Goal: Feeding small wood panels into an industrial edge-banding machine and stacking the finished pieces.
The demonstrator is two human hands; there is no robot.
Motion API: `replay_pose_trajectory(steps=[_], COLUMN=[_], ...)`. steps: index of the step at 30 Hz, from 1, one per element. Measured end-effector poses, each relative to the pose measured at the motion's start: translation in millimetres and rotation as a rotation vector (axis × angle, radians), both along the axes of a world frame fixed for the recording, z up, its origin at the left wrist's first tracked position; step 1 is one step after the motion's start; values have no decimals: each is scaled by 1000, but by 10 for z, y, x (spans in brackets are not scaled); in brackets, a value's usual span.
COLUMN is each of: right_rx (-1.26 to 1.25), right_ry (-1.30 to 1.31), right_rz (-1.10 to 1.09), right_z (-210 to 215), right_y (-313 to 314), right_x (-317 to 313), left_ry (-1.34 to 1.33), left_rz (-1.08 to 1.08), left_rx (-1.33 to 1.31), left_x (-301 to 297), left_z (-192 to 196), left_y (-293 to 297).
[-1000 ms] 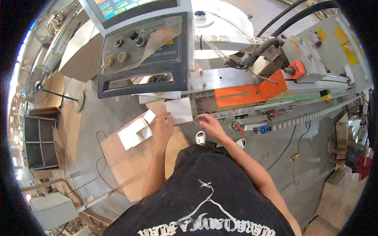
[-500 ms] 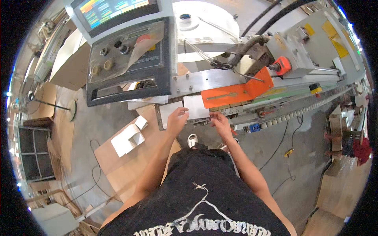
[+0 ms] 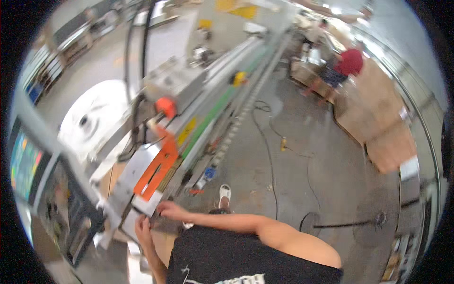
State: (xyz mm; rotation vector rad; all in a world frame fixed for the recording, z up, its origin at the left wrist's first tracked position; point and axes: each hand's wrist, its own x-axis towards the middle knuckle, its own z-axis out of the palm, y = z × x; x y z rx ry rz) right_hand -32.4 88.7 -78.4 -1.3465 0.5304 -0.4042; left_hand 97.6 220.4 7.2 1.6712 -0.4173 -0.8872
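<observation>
A white card [image 3: 147, 205] lies flat on the machine's feed bed, its far end under an orange slotted plate [image 3: 156, 170]. At the card's near corner is my left hand [image 3: 143, 228], its bent fingers blurred, so I cannot tell whether they grip the edge. My right hand [image 3: 172, 210] reaches in from the right, fingers slightly apart and close to the card's right edge, with nothing seen in them. Another pale sheet [image 3: 128, 225] lies on the bed left of my left hand.
A control panel with a lit screen [image 3: 24, 163] stands at the left, beside a white round disc [image 3: 94, 118]. The long conveyor rail [image 3: 236, 120] runs away to the upper right. A person in a red top [image 3: 349, 62] is beside cardboard [image 3: 373, 106]. Cables [image 3: 269, 161] and a pedestal fan [image 3: 350, 223] are on the floor.
The whole view has swung right, smearing the picture; more floor and the person in red now show. Both my hands stay at the white card, closer to each other in the picture.
</observation>
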Motion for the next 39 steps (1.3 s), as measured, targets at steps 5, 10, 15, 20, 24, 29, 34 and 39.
replay_pose_trajectory(steps=[5,10,15,20,24,29,34,39], right_rx=[389,461,482,453,343,636,541,606], right_ry=[-24,-150,-108,-111,-132,-262,-236,-332], right_rz=[-77,-204,-203,-269,-318,-434,-483,-627], right_z=[173,331,206,237,147,342,359,361], right_y=[47,112,10,52,-16,-134,-243,-418], right_x=[146,124,112,105,0,-120,-184,-252], left_ry=[19,33,142,282,466,578,633,693], left_rz=[27,-26,-11,-41,23,-19,-57,-94], left_rx=[-18,28,-48,-272,-369,-440,-461,-507], left_x=[20,-28,-99,-76,-48,-117,-223,-335], left_z=[-129,48,117,134,-110,-207,-199,-183], left_y=[6,-3,-86,5,-87,-275,-452,-712])
